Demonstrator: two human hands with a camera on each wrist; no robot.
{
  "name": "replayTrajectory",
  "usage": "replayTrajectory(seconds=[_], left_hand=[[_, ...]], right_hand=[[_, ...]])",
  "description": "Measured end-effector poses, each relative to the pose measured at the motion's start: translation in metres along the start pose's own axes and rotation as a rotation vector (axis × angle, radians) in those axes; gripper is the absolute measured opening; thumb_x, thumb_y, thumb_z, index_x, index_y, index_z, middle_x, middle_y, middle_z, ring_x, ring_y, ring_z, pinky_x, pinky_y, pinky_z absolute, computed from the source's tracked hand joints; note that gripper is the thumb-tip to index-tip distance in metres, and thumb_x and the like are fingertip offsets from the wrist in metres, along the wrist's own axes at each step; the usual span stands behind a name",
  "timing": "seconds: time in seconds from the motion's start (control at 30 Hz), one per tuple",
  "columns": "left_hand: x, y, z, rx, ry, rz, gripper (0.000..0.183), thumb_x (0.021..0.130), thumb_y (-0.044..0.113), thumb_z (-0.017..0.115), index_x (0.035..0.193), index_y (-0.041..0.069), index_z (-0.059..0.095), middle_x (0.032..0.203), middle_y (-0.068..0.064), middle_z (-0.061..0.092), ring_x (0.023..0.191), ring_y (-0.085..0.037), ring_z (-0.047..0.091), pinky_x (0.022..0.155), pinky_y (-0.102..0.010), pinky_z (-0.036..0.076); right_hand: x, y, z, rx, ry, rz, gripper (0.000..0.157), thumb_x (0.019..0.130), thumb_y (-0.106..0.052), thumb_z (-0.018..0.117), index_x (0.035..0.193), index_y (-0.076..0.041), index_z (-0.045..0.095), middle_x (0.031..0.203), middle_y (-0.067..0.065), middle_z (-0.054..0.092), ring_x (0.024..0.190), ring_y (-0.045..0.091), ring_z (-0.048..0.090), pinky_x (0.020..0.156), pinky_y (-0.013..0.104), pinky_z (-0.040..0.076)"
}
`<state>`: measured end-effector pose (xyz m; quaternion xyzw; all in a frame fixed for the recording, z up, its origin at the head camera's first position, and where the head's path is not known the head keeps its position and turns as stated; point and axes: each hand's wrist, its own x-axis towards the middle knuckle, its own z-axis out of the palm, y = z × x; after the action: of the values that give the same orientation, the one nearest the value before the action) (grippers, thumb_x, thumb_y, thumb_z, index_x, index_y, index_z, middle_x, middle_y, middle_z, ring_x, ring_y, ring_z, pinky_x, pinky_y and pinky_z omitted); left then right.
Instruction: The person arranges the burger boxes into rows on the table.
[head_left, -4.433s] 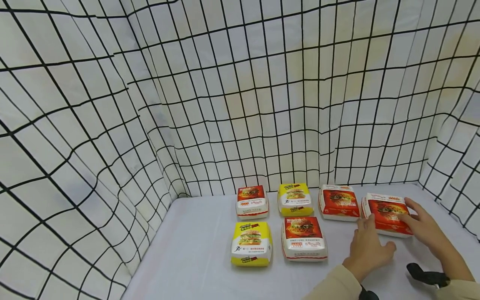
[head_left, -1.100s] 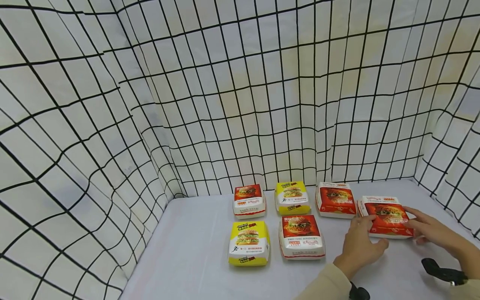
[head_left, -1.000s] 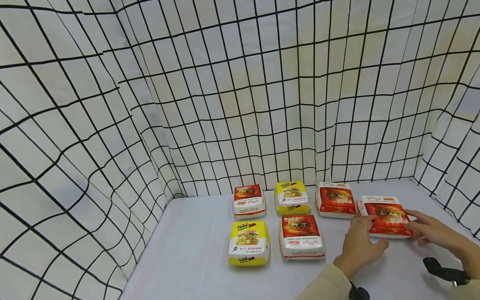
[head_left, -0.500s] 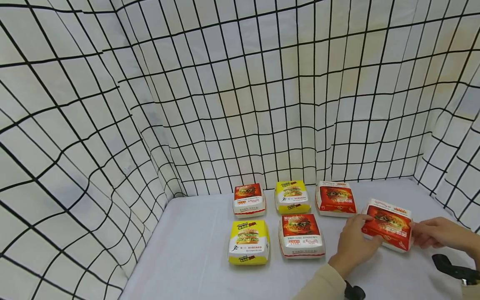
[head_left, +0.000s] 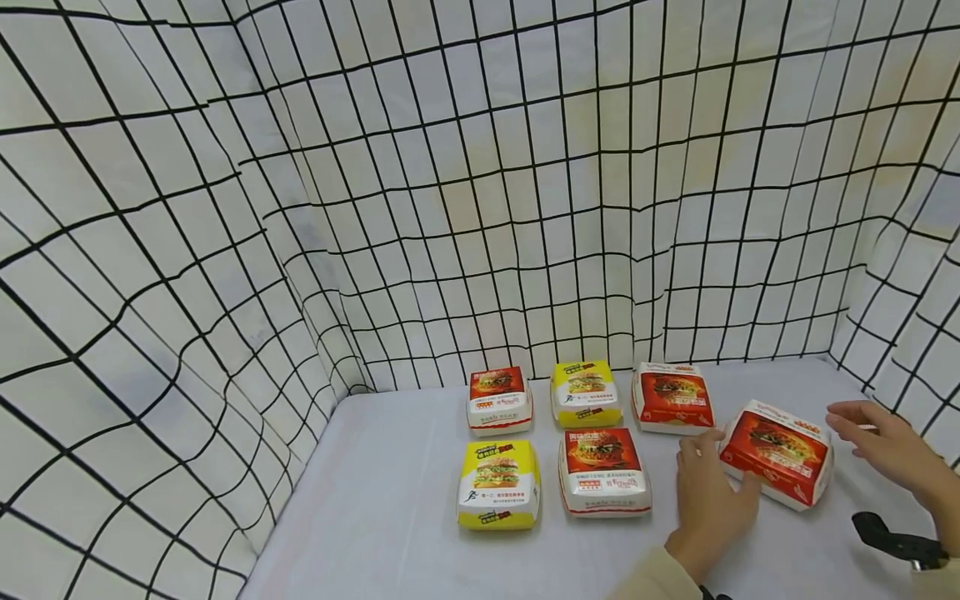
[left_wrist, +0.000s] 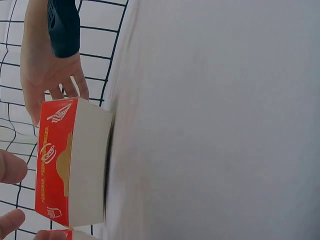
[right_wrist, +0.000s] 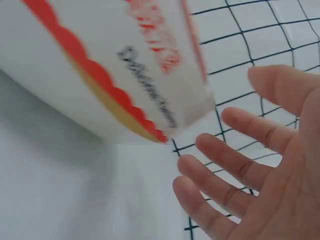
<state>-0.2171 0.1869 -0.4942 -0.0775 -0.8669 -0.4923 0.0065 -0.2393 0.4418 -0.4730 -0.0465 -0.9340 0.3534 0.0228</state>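
Observation:
At the right end of the table in the head view, a red-and-white burger box (head_left: 780,454) lies turned at an angle, its burger picture facing up. My left hand (head_left: 708,500) is beside its left side with fingers loosely bent, fingertips close to the box. My right hand (head_left: 885,442) stands off the box's right side, fingers spread, with a gap between. In the right wrist view the white printed side of the burger box (right_wrist: 130,65) is blurred, and nothing is in the right hand (right_wrist: 250,165). The left wrist view shows the red front of the burger box (left_wrist: 55,160).
Another red burger box (head_left: 673,398) stands behind on the left. Further left are a second red box (head_left: 603,473), two yellow boxes (head_left: 587,394) and a small red box (head_left: 500,401). A white cloth wall with black grid lines (head_left: 525,208) rises behind the table (head_left: 360,500).
The rightmost burger box has turned clockwise and shifted toward me. My right hand has let go and moved off to its right. My left hand has loosened at its left side.

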Motion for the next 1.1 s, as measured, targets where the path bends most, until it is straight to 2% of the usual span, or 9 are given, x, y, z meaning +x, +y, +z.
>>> replayTrajectory(seconds=[0.13,0.23,0.3,0.43,0.57,0.7,0.87,1.1], left_hand=[[-0.008,0.005,0.001,0.010,-0.019,-0.013,0.057,0.086,0.033,0.080,0.131,0.046,0.049,0.113,0.015,0.041,0.097,-0.001,0.045,0.085,-0.026,0.051],[-0.011,0.005,0.002,0.049,-0.052,-0.009,0.060,0.086,0.034,0.080,0.135,0.049,0.048,0.111,0.013,0.041,0.094,-0.002,0.044,0.080,-0.025,0.051],[-0.011,0.005,0.003,0.093,-0.067,0.004,0.062,0.085,0.036,0.079,0.137,0.050,0.047,0.113,0.012,0.041,0.096,-0.003,0.043,0.081,-0.025,0.051],[-0.011,0.002,0.003,0.159,-0.092,0.019,0.065,0.085,0.040,0.079,0.141,0.049,0.045,0.119,0.010,0.043,0.103,-0.007,0.046,0.084,-0.028,0.052],[-0.009,0.002,0.003,0.146,-0.124,-0.025,0.064,0.086,0.044,0.077,0.140,0.052,0.043,0.127,0.011,0.042,0.110,-0.010,0.050,0.090,-0.035,0.055],[-0.008,0.001,0.002,0.124,-0.134,-0.038,0.061,0.088,0.046,0.075,0.140,0.053,0.042,0.129,0.012,0.042,0.111,-0.010,0.052,0.091,-0.036,0.055],[-0.008,0.001,0.000,0.078,-0.140,-0.046,0.060,0.089,0.045,0.073,0.141,0.052,0.044,0.131,0.012,0.043,0.114,-0.009,0.053,0.093,-0.036,0.054],[-0.009,0.004,-0.004,0.023,-0.177,-0.119,0.063,0.088,0.045,0.075,0.140,0.058,0.043,0.135,0.015,0.045,0.119,-0.013,0.055,0.100,-0.046,0.054]], right_hand=[[0.005,0.000,0.011,0.017,-0.095,0.004,0.073,0.110,-0.047,0.036,0.153,0.011,0.023,0.146,0.048,0.028,0.121,0.068,0.038,0.086,0.068,0.051],[0.007,-0.001,0.016,0.032,-0.175,0.008,0.074,0.109,-0.050,0.033,0.155,0.008,0.023,0.151,0.047,0.025,0.124,0.066,0.039,0.086,0.073,0.046],[0.007,-0.003,0.018,0.046,-0.212,0.004,0.074,0.109,-0.050,0.033,0.155,0.007,0.025,0.151,0.046,0.027,0.123,0.060,0.043,0.085,0.070,0.047],[0.006,-0.007,0.017,0.027,-0.241,-0.007,0.069,0.110,-0.047,0.034,0.152,0.008,0.032,0.146,0.043,0.039,0.115,0.042,0.055,0.080,0.050,0.051],[0.006,-0.009,0.014,0.009,-0.256,-0.014,0.062,0.110,-0.043,0.037,0.144,0.009,0.041,0.134,0.038,0.054,0.101,0.024,0.058,0.074,0.037,0.049],[0.006,-0.010,0.010,0.029,-0.272,-0.012,0.054,0.110,-0.040,0.039,0.132,0.008,0.048,0.119,0.024,0.065,0.090,0.010,0.056,0.071,0.032,0.050],[0.006,-0.011,0.008,0.028,-0.271,-0.003,0.045,0.111,-0.038,0.037,0.119,0.003,0.053,0.107,0.009,0.067,0.085,0.007,0.054,0.070,0.031,0.050],[0.006,-0.007,0.009,0.061,-0.298,0.029,0.039,0.113,-0.027,0.030,0.115,0.005,0.053,0.102,0.004,0.063,0.084,0.012,0.055,0.070,0.031,0.052]])
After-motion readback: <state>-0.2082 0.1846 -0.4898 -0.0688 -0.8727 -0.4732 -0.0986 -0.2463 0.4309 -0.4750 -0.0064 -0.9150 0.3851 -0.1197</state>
